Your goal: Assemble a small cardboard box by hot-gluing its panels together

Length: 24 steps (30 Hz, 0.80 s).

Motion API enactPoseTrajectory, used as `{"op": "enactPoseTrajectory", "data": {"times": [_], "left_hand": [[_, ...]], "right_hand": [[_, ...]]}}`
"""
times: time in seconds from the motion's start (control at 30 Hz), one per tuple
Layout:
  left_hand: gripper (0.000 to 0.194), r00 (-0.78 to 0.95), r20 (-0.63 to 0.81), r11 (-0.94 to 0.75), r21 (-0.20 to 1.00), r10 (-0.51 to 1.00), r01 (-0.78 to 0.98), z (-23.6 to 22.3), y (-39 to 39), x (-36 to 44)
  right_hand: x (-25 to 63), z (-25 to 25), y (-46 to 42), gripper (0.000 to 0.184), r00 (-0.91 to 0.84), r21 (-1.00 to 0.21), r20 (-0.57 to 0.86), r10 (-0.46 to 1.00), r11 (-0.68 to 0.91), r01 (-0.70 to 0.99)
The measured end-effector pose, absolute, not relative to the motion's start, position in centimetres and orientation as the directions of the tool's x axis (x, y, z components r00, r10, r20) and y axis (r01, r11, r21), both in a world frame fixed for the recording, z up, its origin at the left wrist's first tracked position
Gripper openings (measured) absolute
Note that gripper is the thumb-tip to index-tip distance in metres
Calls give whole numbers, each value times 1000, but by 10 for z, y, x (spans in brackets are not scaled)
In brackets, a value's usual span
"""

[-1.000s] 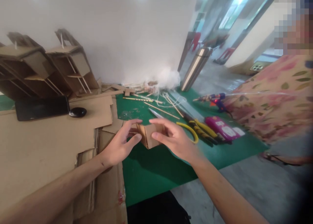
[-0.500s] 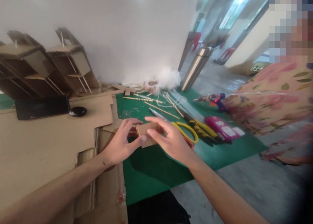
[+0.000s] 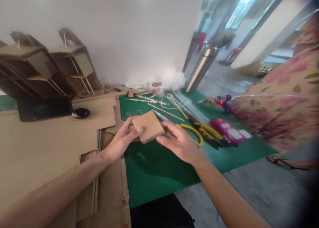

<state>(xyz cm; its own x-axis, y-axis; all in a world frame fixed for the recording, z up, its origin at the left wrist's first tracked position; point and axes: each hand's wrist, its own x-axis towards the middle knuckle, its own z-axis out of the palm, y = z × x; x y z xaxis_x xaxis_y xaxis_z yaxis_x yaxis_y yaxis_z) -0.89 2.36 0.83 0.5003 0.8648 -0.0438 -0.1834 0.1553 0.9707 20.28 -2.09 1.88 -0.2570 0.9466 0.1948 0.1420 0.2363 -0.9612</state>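
A small square of brown cardboard, with layered edges that look like more than one piece stacked, is held above the green table. My left hand grips its left side, thumb on top and fingers underneath. At the right corner is my right hand, its thumb and fingers apart around that corner; whether the fingertips touch the edge is hard to tell. Yellow-handled scissors lie just behind my right hand, partly covered by it and the cardboard.
Cardboard sheets cover the left side, with a phone, a black mouse and cardboard structures. To the right are pliers, a purple box, a glue gun, a steel flask and a person in floral clothing.
The cardboard square has turned, its broad face now more fully in view. My right hand has moved off its top to the right corner. My left hand keeps its grip.
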Motion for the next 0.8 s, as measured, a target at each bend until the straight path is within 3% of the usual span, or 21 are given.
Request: {"op": "enactPoseTrajectory", "data": {"times": [0.37,0.57,0.8], "left_hand": [[41,523,28,80,980,852,-182,1,25,-11],[36,508,30,84,976,861,-201,5,23,-10],[42,510,28,74,981,860,-179,4,25,-12]], "right_hand": [[205,17,-22,24,-247,-973,186,951,213,88],[203,16,-23,28,-230,-977,150,962,179,111],[204,14,-22,28,-233,-982,135,963,161,97]]}}
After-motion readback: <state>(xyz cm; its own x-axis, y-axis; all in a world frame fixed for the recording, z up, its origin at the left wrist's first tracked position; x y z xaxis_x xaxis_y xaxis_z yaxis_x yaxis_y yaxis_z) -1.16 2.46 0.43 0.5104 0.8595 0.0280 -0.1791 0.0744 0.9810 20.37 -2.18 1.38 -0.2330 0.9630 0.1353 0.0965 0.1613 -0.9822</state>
